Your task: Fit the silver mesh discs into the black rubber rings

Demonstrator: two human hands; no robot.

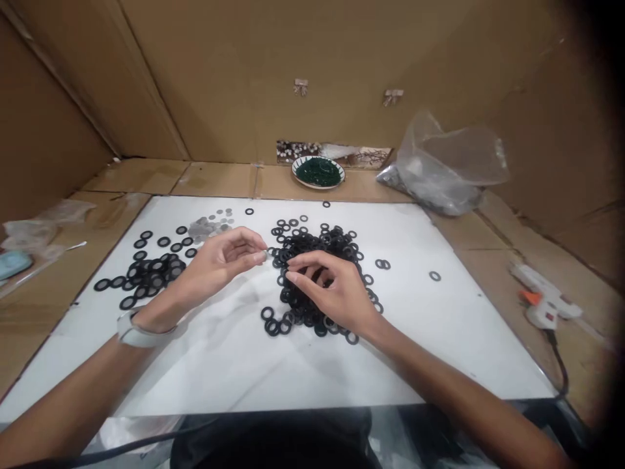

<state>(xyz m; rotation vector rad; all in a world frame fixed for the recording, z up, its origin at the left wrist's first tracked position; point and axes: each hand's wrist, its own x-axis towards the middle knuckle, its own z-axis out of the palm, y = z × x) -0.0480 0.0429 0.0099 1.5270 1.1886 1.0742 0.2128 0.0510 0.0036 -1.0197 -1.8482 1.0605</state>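
Observation:
Over the middle of the white board, my left hand (pixel 232 260) pinches a small grey disc (pixel 266 255) between thumb and fingertips. My right hand (pixel 332 286) is curled over a heap of black rings (pixel 312 316), its thumb and index fingertips close together. Whatever they may hold is lost against the dark rings. Left of my left hand lies a small pile of thin grey discs (pixel 208 228). Nearer the board's left side is a cluster of black rings with grey centres (pixel 156 273). A few loose rings (pixel 435 276) lie to the right.
Behind the white board (pixel 205 378) stands a plate (pixel 318 185) of dark green material. A clear plastic bag (pixel 449 169) sits at back right. A power strip (pixel 547 296) with a cable is on the right. Cardboard walls (pixel 342 39) surround the work area.

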